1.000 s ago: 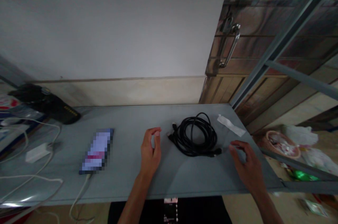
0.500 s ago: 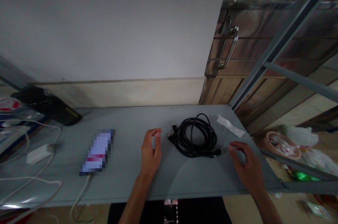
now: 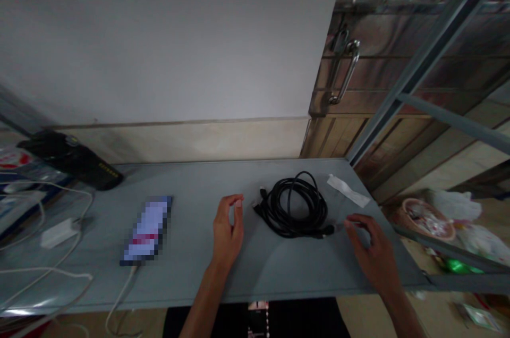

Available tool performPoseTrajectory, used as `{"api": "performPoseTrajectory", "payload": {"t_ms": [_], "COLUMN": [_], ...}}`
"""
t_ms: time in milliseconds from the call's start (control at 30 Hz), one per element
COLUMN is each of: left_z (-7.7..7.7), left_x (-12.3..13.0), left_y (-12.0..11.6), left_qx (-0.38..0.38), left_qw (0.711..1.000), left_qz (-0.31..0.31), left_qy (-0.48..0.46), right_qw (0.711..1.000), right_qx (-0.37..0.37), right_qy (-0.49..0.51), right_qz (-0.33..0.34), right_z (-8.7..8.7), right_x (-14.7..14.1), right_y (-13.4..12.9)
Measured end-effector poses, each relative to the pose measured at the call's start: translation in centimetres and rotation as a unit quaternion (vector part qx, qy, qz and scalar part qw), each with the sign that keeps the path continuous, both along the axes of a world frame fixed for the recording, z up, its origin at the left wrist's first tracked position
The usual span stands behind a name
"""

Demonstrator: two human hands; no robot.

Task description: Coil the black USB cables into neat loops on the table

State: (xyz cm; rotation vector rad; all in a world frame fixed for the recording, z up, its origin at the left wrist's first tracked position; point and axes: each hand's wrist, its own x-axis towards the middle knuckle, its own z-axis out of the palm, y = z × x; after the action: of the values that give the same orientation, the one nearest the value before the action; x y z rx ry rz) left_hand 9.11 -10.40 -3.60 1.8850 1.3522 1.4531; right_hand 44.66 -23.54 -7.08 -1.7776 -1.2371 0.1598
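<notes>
A coiled black cable (image 3: 319,210) with plug ends lies on the grey tabletop (image 3: 287,269). To its left, my left hand (image 3: 228,229) is loosely curled, a gap showing between thumb and fingers, with nothing in it. My right hand (image 3: 372,250) is at the coil's right side, also bent and holding nothing. Neither hand touches the cable. Behind my right hand lies a crumpled white strip (image 3: 348,191). Some fingers of both hands are hidden behind others.
A phone (image 3: 147,229) with a white cord lies left of my left hand. Further left are a white adapter (image 3: 59,233), loose white cords and a black bottle (image 3: 82,160) on its side. A metal frame post (image 3: 414,77) rises at the right, near a basket (image 3: 428,218).
</notes>
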Motion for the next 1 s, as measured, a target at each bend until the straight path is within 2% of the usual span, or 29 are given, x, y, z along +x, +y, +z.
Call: {"api": "performPoseTrajectory", "payload": {"t_ms": [1000], "left_z": [0.19], "left_x": [0.1], "left_y": [-0.03], "left_qx": [-0.003], "left_qw": [1.0], "left_qz": [0.004], "left_qy": [0.006], "right_qw": [1.0], "right_qx": [-0.001], "right_qy": [0.0], "right_qz": [-0.002], "right_z": [0.02], "right_x": [-0.11], "right_y": [-0.12]}}
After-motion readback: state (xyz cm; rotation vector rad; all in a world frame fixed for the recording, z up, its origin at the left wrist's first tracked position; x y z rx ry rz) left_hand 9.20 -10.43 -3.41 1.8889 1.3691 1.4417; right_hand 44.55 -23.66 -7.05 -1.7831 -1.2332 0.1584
